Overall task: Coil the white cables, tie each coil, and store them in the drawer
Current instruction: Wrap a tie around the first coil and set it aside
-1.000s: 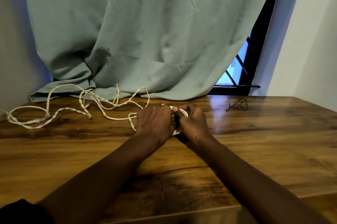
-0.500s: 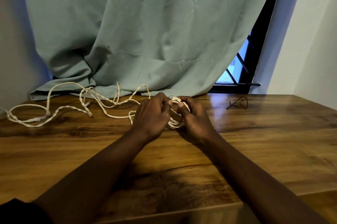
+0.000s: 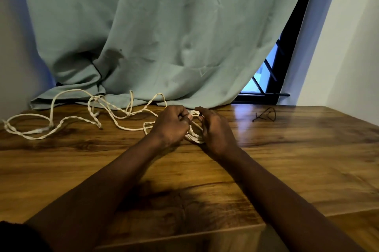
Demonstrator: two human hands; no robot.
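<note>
A long white twisted cable [image 3: 67,120] lies in loose loops across the far left of the wooden table [image 3: 287,159]. Its near end is wound into a small coil [image 3: 194,135] held between both hands at the table's middle. My left hand [image 3: 171,126] has its fingers curled and pinches the cable at the coil's top. My right hand [image 3: 215,128] grips the coil from the right, fingers wrapped round its strands. Part of the coil is hidden by the hands. No drawer is in view.
A thin black tie [image 3: 265,115] lies on the table to the right of my hands. A green curtain [image 3: 164,36] hangs behind and drapes onto the table's far edge. A dark window frame [image 3: 276,79] and white wall stand at the right.
Both hands have lifted slightly and moved away from me with the coil. The left hand's fingers have shifted onto the coil's top. The loose cable on the left has barely moved.
</note>
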